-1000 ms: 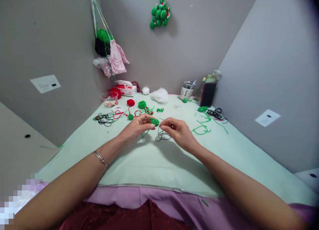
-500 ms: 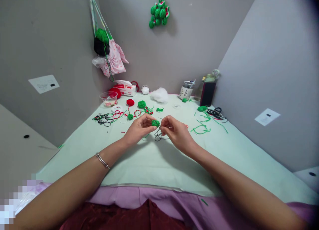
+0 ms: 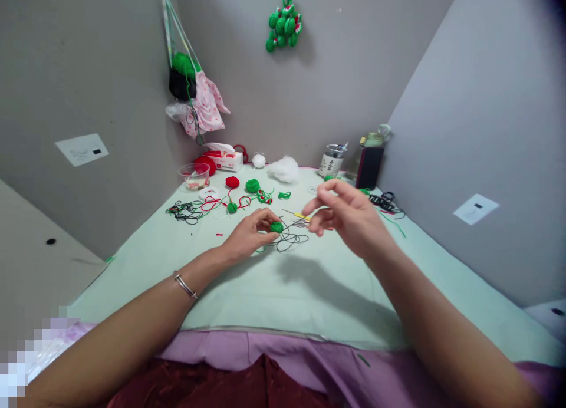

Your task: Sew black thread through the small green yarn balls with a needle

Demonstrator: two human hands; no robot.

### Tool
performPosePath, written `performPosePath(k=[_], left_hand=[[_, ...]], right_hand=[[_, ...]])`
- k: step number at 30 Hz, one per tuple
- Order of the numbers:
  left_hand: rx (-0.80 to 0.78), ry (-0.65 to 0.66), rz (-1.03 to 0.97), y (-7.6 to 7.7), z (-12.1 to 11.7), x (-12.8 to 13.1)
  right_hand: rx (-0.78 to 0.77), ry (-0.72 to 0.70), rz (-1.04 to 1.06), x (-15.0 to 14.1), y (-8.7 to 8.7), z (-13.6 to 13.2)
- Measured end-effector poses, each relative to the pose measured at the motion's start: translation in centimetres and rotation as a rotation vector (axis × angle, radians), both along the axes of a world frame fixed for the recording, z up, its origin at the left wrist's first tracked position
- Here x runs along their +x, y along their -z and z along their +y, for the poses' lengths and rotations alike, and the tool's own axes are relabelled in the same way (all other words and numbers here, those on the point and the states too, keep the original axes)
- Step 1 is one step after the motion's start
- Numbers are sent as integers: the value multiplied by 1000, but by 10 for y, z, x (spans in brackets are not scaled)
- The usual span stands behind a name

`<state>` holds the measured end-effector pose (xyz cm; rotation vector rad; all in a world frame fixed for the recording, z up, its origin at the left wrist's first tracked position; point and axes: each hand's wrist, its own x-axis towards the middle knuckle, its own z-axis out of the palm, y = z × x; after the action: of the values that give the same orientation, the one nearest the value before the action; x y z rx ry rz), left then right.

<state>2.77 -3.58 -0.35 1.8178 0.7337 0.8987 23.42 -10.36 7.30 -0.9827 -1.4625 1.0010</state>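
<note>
A Green Ball (image 3: 276,227) Between My Left Fingertips

My left hand (image 3: 250,234) pinches the ball between thumb and fingertips, nearly closed, probably so that it does not turn. Loops of black cord (image 3: 289,238) lie just right of the ball, perhaps leaving slack. Farther right of the ball, my right hand (image 3: 345,216) is raised, its fingers loosely parted; whether they catch the cord, I cannot tell. My left forearm slants low toward the ball.

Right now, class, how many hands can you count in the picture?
2: the left hand, holding a green ball, and the right hand, to its right above the table.
</note>
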Motion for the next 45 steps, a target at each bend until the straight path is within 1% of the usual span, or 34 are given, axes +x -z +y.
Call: performPosePath(k=[1,2,3,4,6,8,10,11,13,16,17,19,21,23,27,30,34,36,39,42,44,45], left_hand=[[24,-16,26,0,3,-2],[48,-33,48,1,6,-4],[74,-52,68,2,10,-7],[98,-69,88,2,13,-10],[140,-93,128,3,20,-16],[153,-107,141,4,26,-20],[113,-98,113,4,28,-22],[72,-81,86,3,29,-22],[-25,-30,24,1,27,-20],[-172,43,-73,-5,20,-18],[-210,60,-96,-7,18,-17],[-253,91,-125,-11,14,-17],[-259,126,-144,-13,11,-17],[-258,158,-166,-14,10,-17],[-274,162,-196,-13,8,-15],[-293,159,-202,-10,6,-11],[-334,171,-198,-7,3,-6],[-347,166,-188,-7,3,-6],[-325,154,-179,-8,4,-7],[-286,124,-171,-8,8,-10],[-251,78,-146,-7,12,-13],[-223,46,-122,-6,14,-14]], right_hand=[[-21,-2,80,11,-9,-1],[0,29,150,22,-18,-1],[65,80,220,35,-26,-2],[157,137,284,49,-32,-4],[413,314,379,75,-41,-8],[620,515,382,99,-46,-12],[708,633,340,116,-46,-14],[717,653,316,119,-45,-13],[686,628,271,115,-40,-7],[579,494,167,85,-28,3],[538,443,102,71,-23,5],[451,357,-113,43,-12,5],[430,258,-318,20,-1,3],[424,196,-444,4,10,1],[368,199,-528,-10,28,4],[367,207,-580,-15,39,9],[405,184,-703,-18,46,12],[409,191,-703,-18,45,11],[378,239,-608,-14,37,11],[235,232,-399,-4,26,11],[127,207,-248,6,18,12],[98,204,-182,12,15,13]])
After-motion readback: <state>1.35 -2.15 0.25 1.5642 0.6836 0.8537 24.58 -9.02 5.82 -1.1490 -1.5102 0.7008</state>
